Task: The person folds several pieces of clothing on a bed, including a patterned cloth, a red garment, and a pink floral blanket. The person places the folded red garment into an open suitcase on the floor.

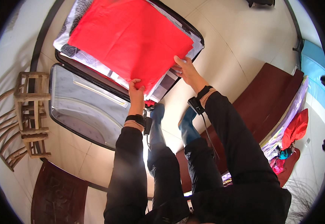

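Observation:
A flat red cloth (129,39), wide and lightly creased, lies over grey and white patterned fabric (92,60) in one half of an open suitcase (93,75). My left hand (136,93) pinches the cloth's near corner between thumb and fingers. At the cloth's right edge is my right hand (187,70), its thumb on top and its fingers partly hidden; whether it grips the cloth I cannot tell. Dark checked fabric (169,84) shows between the hands. The suitcase's other half, a grey lining with zipped pockets (81,112), lies open at the left.
Wooden chairs (33,112) stand left of the suitcase. A dark red wooden bench (252,106) is at the right, with a red garment (295,128) and other colourful clothes on it. A carved dark panel (58,193) is at lower left. My feet are close to the suitcase's near edge.

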Demonstrator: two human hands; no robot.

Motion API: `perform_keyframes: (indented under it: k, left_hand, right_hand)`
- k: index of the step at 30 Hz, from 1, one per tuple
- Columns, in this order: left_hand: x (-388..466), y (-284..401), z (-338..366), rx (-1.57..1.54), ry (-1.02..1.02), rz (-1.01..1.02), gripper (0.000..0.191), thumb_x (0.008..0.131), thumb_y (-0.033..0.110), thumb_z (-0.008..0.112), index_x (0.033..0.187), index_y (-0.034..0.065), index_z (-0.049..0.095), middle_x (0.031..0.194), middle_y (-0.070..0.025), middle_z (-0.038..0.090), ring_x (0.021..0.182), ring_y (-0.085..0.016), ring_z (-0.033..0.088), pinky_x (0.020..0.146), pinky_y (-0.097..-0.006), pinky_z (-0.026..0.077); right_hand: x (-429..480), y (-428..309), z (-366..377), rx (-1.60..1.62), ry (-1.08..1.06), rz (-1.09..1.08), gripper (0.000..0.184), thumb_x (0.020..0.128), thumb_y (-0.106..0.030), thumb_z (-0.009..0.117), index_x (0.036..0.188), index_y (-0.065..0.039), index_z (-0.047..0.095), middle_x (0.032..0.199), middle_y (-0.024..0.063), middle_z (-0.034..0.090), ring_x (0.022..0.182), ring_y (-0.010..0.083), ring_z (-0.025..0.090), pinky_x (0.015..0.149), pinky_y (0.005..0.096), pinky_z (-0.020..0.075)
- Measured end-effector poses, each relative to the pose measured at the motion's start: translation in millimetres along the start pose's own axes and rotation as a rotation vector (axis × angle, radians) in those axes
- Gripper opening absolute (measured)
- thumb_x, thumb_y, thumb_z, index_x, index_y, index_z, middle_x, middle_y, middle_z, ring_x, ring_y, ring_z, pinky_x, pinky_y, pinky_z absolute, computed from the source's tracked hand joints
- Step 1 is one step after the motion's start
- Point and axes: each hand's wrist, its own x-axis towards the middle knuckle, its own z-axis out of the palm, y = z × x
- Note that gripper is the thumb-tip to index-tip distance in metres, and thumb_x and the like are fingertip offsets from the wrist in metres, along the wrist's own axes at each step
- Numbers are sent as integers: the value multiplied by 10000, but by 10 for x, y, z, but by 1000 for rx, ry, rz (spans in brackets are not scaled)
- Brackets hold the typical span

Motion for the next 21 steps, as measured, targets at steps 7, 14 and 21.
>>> perform_keyframes:
  k: [7, 14, 21]
  left_hand:
    - [21, 12, -7, 302, -9, 117, 315, 742, -110, 599, 976, 90, 534, 913, -18, 515, 807, -141, 492, 731, -251, 411]
    - [145, -5, -7, 512, -14, 168, 284, 717, -89, 610, 943, 65, 533, 927, -25, 535, 860, -137, 507, 774, -271, 427]
    - [301, -193, 8, 661, -15, 170, 294, 710, -90, 649, 934, 65, 539, 896, -41, 533, 791, -134, 518, 716, -250, 440]
  right_hand:
    - [-68, -62, 302, -581, 458, -209, 536, 719, -193, 751, 1165, -80, 477, 1052, 77, 572, 888, 249, 552, 733, 365, 456]
    - [-405, -374, 849, -1456, -38, -1116, 939, 555, -440, 822, 1380, -376, 377, 1512, 61, 192, 1375, 400, 145, 993, 706, 181]
    - [245, 10, 250, -1689, -3, -1024, 969, 558, -543, 774, 1403, -437, 311, 1555, -16, 78, 1400, 409, 53, 964, 765, 159]
